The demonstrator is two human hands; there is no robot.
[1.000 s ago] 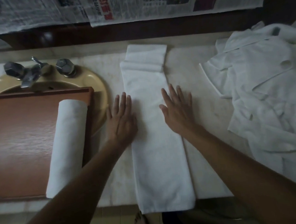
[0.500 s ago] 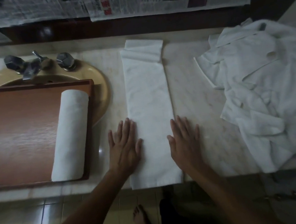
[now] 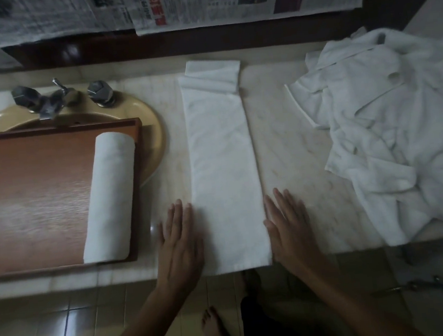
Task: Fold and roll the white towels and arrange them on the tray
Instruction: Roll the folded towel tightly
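A white towel (image 3: pixel 222 165) folded into a long narrow strip lies flat on the marble counter, its far end doubled over. My left hand (image 3: pixel 180 240) lies flat with straight fingers along the strip's near left edge. My right hand (image 3: pixel 288 226) lies flat the same way along its near right edge. A rolled white towel (image 3: pixel 108 196) rests along the right side of the brown wooden tray (image 3: pixel 27 199).
The tray sits over a tan sink (image 3: pixel 150 126) with a chrome tap (image 3: pixel 52 99). A heap of loose white towels (image 3: pixel 396 127) fills the counter's right side. Newspaper (image 3: pixel 170 3) hangs on the wall behind. The counter's front edge (image 3: pixel 63 285) drops to a tiled floor.
Both hands have slid along the strip toward its near end and outward to its side edges. The view has shifted, so the towel's near end now lies at the counter edge.
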